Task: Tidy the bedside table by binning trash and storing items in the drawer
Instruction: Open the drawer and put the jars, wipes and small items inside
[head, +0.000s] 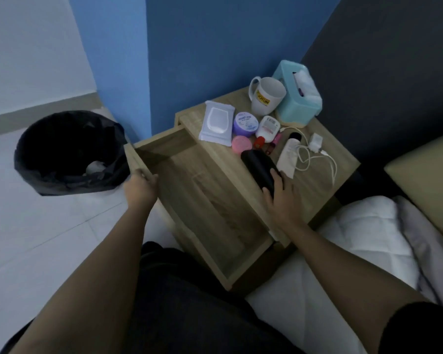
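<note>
The person's left hand (pixel 142 183) grips the front edge of the pulled-out drawer (pixel 210 213). Their right hand (pixel 283 200) curls round a black case (pixel 257 164) lying on the bedside table (pixel 325 180). Behind it sit a wipes pack (pixel 216 123), purple jar (pixel 245 123), mug (pixel 266 97), tissue box (pixel 292 108) and white charger cable (pixel 315 154). A black-lined bin (pixel 36 175) stands on the floor just left of the drawer.

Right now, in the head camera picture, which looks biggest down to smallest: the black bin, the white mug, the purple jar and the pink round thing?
1. black bin, by far the largest
2. white mug
3. purple jar and pink round thing: they look about the same size, so I won't rank those two.
</note>
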